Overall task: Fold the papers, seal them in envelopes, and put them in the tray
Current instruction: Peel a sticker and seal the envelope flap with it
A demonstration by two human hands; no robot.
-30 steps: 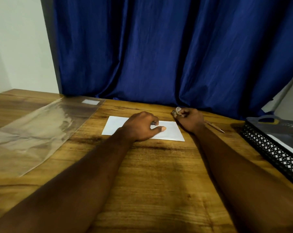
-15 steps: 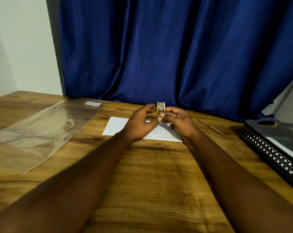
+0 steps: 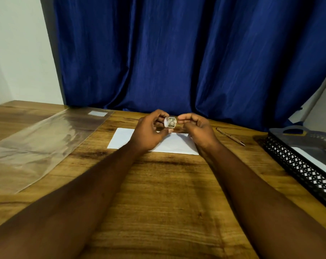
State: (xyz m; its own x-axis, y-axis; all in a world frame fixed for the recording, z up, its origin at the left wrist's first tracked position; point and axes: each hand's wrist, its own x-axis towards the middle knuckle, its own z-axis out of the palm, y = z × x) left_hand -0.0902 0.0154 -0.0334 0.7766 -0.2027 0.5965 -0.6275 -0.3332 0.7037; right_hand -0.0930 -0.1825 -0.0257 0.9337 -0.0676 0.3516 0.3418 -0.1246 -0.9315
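The two hands (image 3: 149, 130) (image 3: 199, 130) are covering the middle and right end of the white envelope (image 3: 121, 140) on the desk (image 3: 167, 193), and the small roll of stickers (image 3: 170, 122) pinched between them is showing a print too small to make out. The picture's right edge is cutting off the black mesh tray (image 3: 296, 165) and the white sheet (image 3: 315, 161) lying in it. The bottom edge is cutting off both forearms.
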